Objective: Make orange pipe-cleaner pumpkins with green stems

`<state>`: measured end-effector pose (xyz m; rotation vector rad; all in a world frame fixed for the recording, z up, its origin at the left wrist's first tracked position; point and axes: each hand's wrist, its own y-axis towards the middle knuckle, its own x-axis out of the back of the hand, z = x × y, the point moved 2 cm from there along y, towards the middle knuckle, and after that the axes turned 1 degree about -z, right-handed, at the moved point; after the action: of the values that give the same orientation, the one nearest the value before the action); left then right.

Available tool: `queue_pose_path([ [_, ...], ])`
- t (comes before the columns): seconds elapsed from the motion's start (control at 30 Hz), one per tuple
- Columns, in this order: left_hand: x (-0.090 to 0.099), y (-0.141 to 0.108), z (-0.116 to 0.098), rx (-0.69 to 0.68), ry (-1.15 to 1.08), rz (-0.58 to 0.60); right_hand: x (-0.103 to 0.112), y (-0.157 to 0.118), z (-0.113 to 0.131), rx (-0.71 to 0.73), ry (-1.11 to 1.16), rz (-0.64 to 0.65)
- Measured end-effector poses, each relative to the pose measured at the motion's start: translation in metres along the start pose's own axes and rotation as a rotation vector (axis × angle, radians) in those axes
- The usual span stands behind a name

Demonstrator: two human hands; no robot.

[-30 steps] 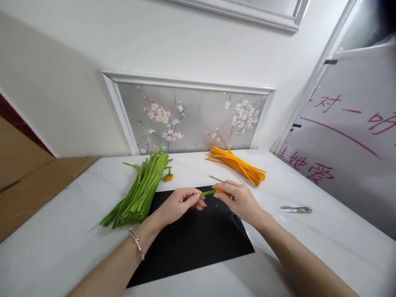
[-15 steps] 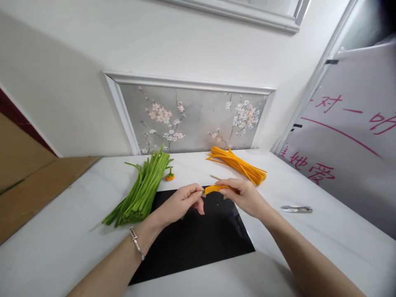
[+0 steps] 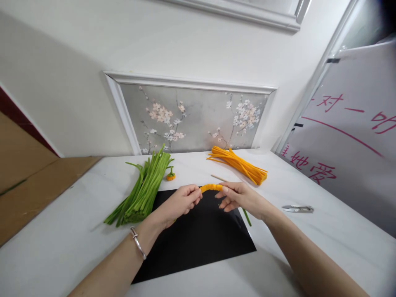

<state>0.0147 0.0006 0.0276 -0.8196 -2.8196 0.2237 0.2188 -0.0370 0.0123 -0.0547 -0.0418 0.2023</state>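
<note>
An orange pipe cleaner coil (image 3: 211, 187) is stretched in a slight arch between my hands, above the black mat (image 3: 198, 243). Its left end is pinched by my left hand (image 3: 183, 203), which is closed. The thumb and index finger of my right hand (image 3: 243, 197) grip the other end, and its remaining fingers are loosely curled. Below my right hand sticks out the end of a green pipe cleaner (image 3: 246, 217); its upper part is hidden. Behind the hands lies a thin wooden stick (image 3: 218, 177), partly covered by my right hand.
A bundle of green pipe cleaners (image 3: 145, 189) lies at the left, an orange bundle (image 3: 238, 164) at the back right. Between them is a small orange-and-green piece (image 3: 170, 175). Metal thread snips (image 3: 298, 208) rest at the right. Cardboard (image 3: 46, 194) borders the left side.
My right hand has shifted its grip to the right end of the orange coil, exposing more of it. The green end now shows below my right hand.
</note>
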Motion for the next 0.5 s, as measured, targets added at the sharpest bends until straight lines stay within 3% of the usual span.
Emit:
queue_pose_path([
  [0.2, 0.008, 0.007, 0.007, 0.017, -0.224, -0.029, 0.007, 0.003, -0.006, -0.027, -0.122, -0.028],
  [0.37, 0.008, 0.013, 0.015, 0.074, -0.412, -0.104, 0.003, 0.004, -0.005, 0.127, -0.294, -0.047],
  [0.5, 0.007, 0.015, 0.017, 0.111, -0.494, -0.153, 0.000, 0.002, -0.004, 0.035, -0.220, -0.037],
])
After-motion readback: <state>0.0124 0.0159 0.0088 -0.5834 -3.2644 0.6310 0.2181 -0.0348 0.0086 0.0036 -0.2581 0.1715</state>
